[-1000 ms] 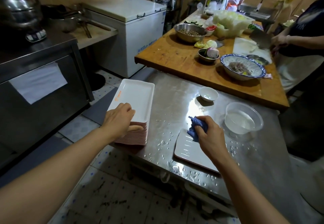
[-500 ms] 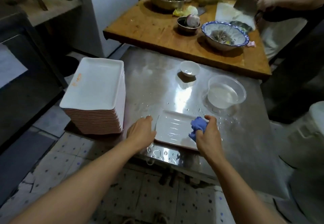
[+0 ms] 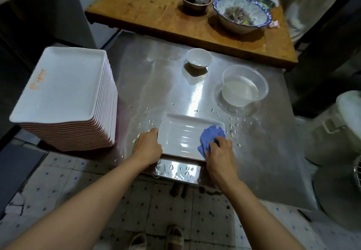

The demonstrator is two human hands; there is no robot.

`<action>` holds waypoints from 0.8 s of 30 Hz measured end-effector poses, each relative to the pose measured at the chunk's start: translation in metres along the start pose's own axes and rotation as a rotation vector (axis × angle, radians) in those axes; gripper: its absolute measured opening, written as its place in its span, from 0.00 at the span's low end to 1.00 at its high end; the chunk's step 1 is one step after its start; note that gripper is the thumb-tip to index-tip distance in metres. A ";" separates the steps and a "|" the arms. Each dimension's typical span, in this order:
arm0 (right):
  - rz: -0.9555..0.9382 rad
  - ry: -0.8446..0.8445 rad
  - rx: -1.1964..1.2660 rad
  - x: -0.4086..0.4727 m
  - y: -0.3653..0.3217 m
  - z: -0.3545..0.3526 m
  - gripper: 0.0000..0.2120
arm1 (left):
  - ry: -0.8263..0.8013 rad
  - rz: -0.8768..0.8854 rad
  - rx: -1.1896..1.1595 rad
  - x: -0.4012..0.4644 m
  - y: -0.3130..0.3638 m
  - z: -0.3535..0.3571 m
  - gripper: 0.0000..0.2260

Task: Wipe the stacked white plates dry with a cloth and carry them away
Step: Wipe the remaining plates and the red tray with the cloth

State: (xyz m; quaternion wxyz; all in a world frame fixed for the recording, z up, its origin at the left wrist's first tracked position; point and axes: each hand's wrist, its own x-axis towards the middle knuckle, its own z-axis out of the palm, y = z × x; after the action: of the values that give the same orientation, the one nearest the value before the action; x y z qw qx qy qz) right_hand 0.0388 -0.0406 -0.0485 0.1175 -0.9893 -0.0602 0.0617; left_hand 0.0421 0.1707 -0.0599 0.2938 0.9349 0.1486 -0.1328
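One rectangular white plate (image 3: 183, 132) is steadied at its edge by the left hand (image 3: 147, 148) and wiped with the blue cloth (image 3: 210, 138) gripped in the right hand (image 3: 220, 154); the tall plate stack (image 3: 64, 101) is not yet carried away.

The one camera sits on my head and looks forward and steeply down over the near edge of the steel table (image 3: 263, 161), close enough that my forearms fill the bottom. Past the steel table's far edge it catches the wooden table (image 3: 156, 11); below its near edge, floor tiles (image 3: 136, 201) and my sandals (image 3: 156, 238).
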 end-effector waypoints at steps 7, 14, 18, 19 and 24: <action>0.234 0.096 0.272 0.048 -0.010 -0.001 0.12 | 0.028 0.008 -0.027 0.001 -0.002 0.004 0.14; -0.056 0.011 0.017 0.055 -0.035 0.020 0.16 | 0.112 0.073 -0.020 -0.002 -0.004 0.006 0.08; -0.210 0.008 0.006 0.065 -0.067 0.032 0.19 | 0.107 0.080 -0.048 -0.003 -0.006 0.008 0.11; -0.254 -0.001 0.021 0.067 -0.074 0.034 0.19 | 0.112 0.080 -0.055 -0.004 -0.006 0.009 0.10; -0.312 -0.059 0.161 0.070 -0.086 0.030 0.24 | 0.071 0.070 -0.122 -0.004 -0.006 0.007 0.07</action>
State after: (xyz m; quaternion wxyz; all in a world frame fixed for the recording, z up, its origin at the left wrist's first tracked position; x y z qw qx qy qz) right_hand 0.0945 0.0584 -0.0649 0.2025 -0.9532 -0.2111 0.0762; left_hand 0.0351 0.1700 -0.0670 0.3491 0.9240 0.1338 -0.0800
